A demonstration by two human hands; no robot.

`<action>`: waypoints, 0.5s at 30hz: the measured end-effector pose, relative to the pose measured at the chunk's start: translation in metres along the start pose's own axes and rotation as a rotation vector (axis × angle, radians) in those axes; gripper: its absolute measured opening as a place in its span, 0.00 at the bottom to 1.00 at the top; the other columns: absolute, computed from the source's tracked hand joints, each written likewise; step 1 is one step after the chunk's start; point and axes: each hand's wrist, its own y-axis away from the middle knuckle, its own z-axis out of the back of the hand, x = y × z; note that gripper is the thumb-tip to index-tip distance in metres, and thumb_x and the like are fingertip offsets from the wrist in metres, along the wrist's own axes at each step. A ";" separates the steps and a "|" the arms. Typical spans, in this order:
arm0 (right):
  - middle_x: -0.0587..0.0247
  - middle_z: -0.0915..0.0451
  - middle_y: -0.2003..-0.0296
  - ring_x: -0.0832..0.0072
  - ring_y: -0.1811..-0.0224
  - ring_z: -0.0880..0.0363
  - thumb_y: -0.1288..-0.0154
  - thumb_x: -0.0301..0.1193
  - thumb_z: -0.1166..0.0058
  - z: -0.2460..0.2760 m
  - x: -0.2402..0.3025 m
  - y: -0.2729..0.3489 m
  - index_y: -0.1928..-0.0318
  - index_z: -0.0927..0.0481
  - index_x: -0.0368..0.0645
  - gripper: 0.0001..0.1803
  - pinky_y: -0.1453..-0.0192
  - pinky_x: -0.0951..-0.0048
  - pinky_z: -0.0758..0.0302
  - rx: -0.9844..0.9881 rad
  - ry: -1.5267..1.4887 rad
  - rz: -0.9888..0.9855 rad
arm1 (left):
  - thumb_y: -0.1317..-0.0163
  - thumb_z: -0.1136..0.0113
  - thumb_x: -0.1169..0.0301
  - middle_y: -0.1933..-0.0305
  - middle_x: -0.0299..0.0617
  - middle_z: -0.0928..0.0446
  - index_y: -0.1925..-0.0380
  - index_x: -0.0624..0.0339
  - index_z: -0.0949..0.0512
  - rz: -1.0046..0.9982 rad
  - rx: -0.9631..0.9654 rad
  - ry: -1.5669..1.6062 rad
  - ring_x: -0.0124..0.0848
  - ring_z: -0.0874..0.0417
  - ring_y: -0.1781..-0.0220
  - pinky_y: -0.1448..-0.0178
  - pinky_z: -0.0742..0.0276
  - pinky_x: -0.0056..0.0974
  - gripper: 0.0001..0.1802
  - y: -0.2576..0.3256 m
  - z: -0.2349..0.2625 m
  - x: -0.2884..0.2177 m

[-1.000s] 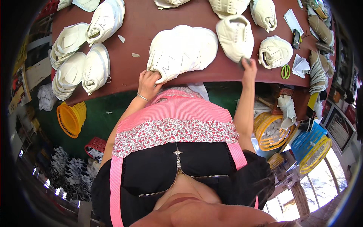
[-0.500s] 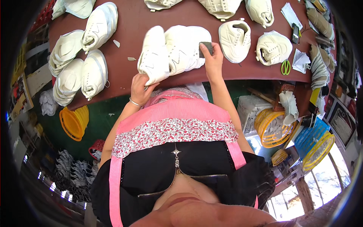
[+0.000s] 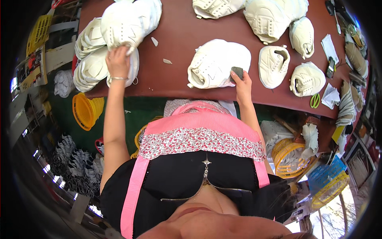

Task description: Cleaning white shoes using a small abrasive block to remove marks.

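Note:
My left hand [image 3: 118, 63] reaches to the left side of the table, its fingers closed on the heel end of a white shoe upper [image 3: 121, 28]. That upper lies over other white uppers in the left pile. In the middle of the table a second white shoe upper [image 3: 213, 63] rests on its side, overlapping more white material. My right hand [image 3: 244, 85] is at its right edge, thumb and fingers pinching a small dark grey block [image 3: 236, 73] against or just over the upper.
Nested white uppers [image 3: 90, 69] are stacked at the table's left edge. Several more uppers stand far off and at the right, among them one shoe upper [image 3: 273, 65]. Green-handled scissors [image 3: 315, 100] and a black device [image 3: 330, 67] lie right. Yellow baskets [image 3: 85, 111] stand below the dark red table [image 3: 175, 75].
My left hand has carried one white upper from the middle to the left pile. My right hand keeps the dark block beside the other upper. The whole view has shifted.

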 end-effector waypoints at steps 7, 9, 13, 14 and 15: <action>0.63 0.18 0.58 0.79 0.58 0.21 0.33 0.28 0.35 -0.006 0.002 -0.002 0.50 0.22 0.34 0.16 0.53 0.75 0.24 -0.092 -0.086 0.101 | 0.46 0.35 0.74 0.50 0.41 0.19 0.47 0.49 0.21 0.042 -0.318 -0.061 0.43 0.21 0.45 0.36 0.30 0.47 0.24 -0.080 0.022 -0.031; 0.63 0.17 0.59 0.79 0.58 0.21 0.33 0.29 0.35 -0.008 0.013 -0.005 0.51 0.22 0.34 0.15 0.54 0.75 0.24 -0.115 -0.016 0.150 | 0.43 0.38 0.76 0.49 0.45 0.18 0.44 0.54 0.20 -0.140 -0.291 0.479 0.45 0.19 0.50 0.42 0.25 0.46 0.24 -0.070 0.006 -0.063; 0.61 0.16 0.62 0.80 0.61 0.20 0.34 0.31 0.34 -0.028 0.048 -0.012 0.57 0.21 0.37 0.12 0.55 0.75 0.23 -0.075 0.303 0.254 | 0.41 0.32 0.56 0.31 0.55 0.30 0.31 0.63 0.35 -0.173 0.269 0.808 0.49 0.30 0.29 0.25 0.37 0.52 0.41 -0.020 -0.003 -0.206; 0.59 0.16 0.63 0.77 0.62 0.18 0.35 0.32 0.33 -0.037 0.054 -0.013 0.59 0.20 0.38 0.12 0.55 0.74 0.23 -0.025 0.496 0.297 | 0.43 0.31 0.50 0.26 0.56 0.35 0.26 0.64 0.41 -0.143 0.340 0.751 0.49 0.35 0.24 0.21 0.43 0.53 0.51 -0.010 -0.010 -0.230; 0.57 0.17 0.65 0.71 0.63 0.18 0.36 0.35 0.32 -0.040 0.043 -0.020 0.61 0.21 0.39 0.14 0.58 0.70 0.23 0.055 0.620 0.413 | 0.43 0.31 0.50 0.26 0.56 0.35 0.26 0.64 0.41 -0.143 0.343 0.762 0.49 0.35 0.24 0.21 0.43 0.53 0.51 -0.003 -0.019 -0.248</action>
